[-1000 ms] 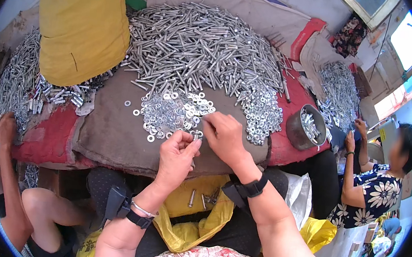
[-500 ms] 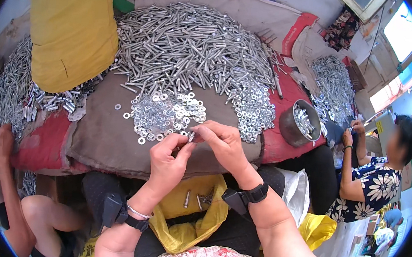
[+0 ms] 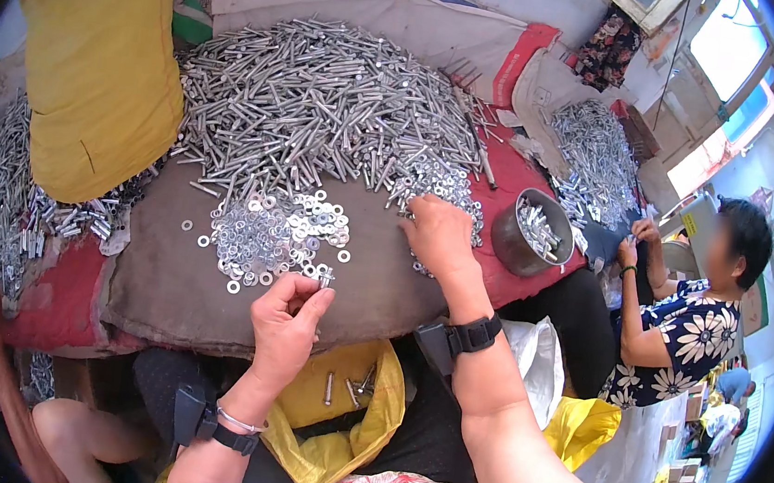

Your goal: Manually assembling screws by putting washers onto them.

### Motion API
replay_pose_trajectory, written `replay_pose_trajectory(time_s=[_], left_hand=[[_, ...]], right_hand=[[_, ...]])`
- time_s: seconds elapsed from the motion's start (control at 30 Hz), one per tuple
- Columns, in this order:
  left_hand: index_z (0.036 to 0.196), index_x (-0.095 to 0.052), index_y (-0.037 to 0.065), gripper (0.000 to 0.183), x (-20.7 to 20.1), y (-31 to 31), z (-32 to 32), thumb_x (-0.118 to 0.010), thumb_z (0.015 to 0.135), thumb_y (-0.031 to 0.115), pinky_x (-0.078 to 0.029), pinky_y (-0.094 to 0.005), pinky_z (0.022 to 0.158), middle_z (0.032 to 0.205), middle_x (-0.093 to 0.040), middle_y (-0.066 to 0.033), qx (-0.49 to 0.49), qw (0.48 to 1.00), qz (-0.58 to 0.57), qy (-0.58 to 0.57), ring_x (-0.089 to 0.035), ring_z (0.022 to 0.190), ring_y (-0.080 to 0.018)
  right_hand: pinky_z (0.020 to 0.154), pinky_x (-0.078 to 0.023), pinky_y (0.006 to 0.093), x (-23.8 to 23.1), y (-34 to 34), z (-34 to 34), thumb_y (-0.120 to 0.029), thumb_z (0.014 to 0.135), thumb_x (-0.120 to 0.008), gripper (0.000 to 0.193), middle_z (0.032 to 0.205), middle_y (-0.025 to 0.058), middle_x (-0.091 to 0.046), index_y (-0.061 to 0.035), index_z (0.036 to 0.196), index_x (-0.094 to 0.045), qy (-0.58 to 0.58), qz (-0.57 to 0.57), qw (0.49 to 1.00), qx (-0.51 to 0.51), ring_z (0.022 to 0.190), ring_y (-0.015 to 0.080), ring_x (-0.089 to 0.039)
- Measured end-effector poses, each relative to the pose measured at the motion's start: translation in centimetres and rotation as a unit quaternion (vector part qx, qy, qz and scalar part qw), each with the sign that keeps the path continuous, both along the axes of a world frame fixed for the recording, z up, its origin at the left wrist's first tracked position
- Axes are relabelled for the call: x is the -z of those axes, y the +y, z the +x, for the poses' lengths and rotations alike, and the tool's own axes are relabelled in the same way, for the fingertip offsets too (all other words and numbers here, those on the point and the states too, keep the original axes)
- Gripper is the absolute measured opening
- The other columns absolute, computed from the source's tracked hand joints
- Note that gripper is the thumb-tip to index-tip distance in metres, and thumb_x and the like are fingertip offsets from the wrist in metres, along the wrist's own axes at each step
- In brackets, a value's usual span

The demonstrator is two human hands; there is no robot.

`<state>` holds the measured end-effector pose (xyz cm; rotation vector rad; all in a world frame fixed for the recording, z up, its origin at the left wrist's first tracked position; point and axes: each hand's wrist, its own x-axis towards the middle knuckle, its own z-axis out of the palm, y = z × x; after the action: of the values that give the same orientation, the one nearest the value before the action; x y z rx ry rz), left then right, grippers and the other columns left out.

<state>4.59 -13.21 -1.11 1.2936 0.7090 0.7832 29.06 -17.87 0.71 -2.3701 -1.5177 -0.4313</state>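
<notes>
Between the thumb and fingers of my left hand (image 3: 289, 321) is a silver bolt (image 3: 326, 278), its upper end showing with what looks like a washer; the rest is hidden by the fingers. This hand is just in front of a pile of flat washers (image 3: 262, 234). My right hand (image 3: 440, 239) reaches over the near side of a heap of small nuts (image 3: 448, 184). Its thumb and index finger are apart, and nothing shows between them; the other fingertips are partly hidden.
Behind lies a large heap of long bolts (image 3: 299, 93). A metal pot (image 3: 522, 245) of metal parts stands on the right. An open yellow sack (image 3: 379, 418) with a few bolts is at my lap. Co-workers sit on both sides; a yellow bag (image 3: 96, 74) hangs at left.
My right hand has left the bolt and moved right and away to the nuts. My left hand keeps the bolt, a little lower and further left. The whole view has shifted.
</notes>
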Motion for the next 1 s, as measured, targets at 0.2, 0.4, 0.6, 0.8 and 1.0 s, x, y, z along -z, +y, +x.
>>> replay_pose_trajectory(time_s=[0.2,0.4,0.6,0.8,1.0], left_hand=[[0.088,-0.062,0.005,0.008,0.5,0.1,0.2,-0.069,0.087,0.009,-0.040,-0.0159,0.042,0.069,-0.056,0.0066,0.011,1.000,0.007,-0.005,-0.048,0.057,0.0014],[0.087,-0.061,0.004,0.009,1.1,0.1,0.4,-0.069,0.087,0.009,-0.039,-0.0162,0.041,0.068,-0.055,0.0070,0.015,0.999,0.028,0.005,-0.046,0.055,0.0014],[0.086,-0.061,0.004,0.010,1.2,0.1,0.3,-0.069,0.087,0.009,-0.038,-0.0162,0.041,0.068,-0.055,0.0071,0.018,0.999,0.033,0.011,-0.046,0.055,0.0016],[0.086,-0.061,0.005,0.010,1.2,0.1,0.3,-0.069,0.087,0.010,-0.038,-0.0158,0.042,0.068,-0.055,0.0074,0.008,0.999,0.033,0.007,-0.046,0.055,0.0018],[0.087,-0.062,0.005,0.010,0.6,0.1,0.4,-0.069,0.088,0.011,-0.038,-0.0156,0.042,0.070,-0.057,0.0062,0.003,0.999,0.036,0.008,-0.047,0.055,0.0017]], right_hand=[[0.068,-0.052,0.0448,-0.4,0.8,-1.3,-0.006,0.074,-0.063,0.005,0.082,0.0148,-0.066,-0.0059,0.076,-0.067,-0.060,-0.130,0.989,0.022,0.073,0.0311,-0.068],[0.068,-0.053,0.0437,-0.1,0.0,-1.3,-0.005,0.074,-0.062,0.009,0.083,0.0163,-0.066,-0.0042,0.083,-0.065,-0.014,-0.062,0.997,-0.034,0.077,0.0324,-0.068],[0.067,-0.053,0.0454,0.7,0.1,-1.0,-0.002,0.075,-0.060,0.010,0.083,0.0171,-0.065,-0.0023,0.085,-0.062,-0.024,-0.059,0.998,0.000,0.075,0.0358,-0.066],[0.068,-0.052,0.0393,-0.1,-0.3,-4.5,-0.004,0.082,-0.062,0.007,0.086,0.0144,-0.068,-0.0004,0.087,-0.062,0.118,0.085,0.982,-0.118,0.077,0.0298,-0.067],[0.070,-0.049,0.0234,-0.5,-0.1,-6.3,-0.007,0.085,-0.070,0.009,0.082,0.0014,-0.067,-0.0018,0.092,-0.066,0.708,0.071,0.677,-0.189,0.075,0.0086,-0.061]])
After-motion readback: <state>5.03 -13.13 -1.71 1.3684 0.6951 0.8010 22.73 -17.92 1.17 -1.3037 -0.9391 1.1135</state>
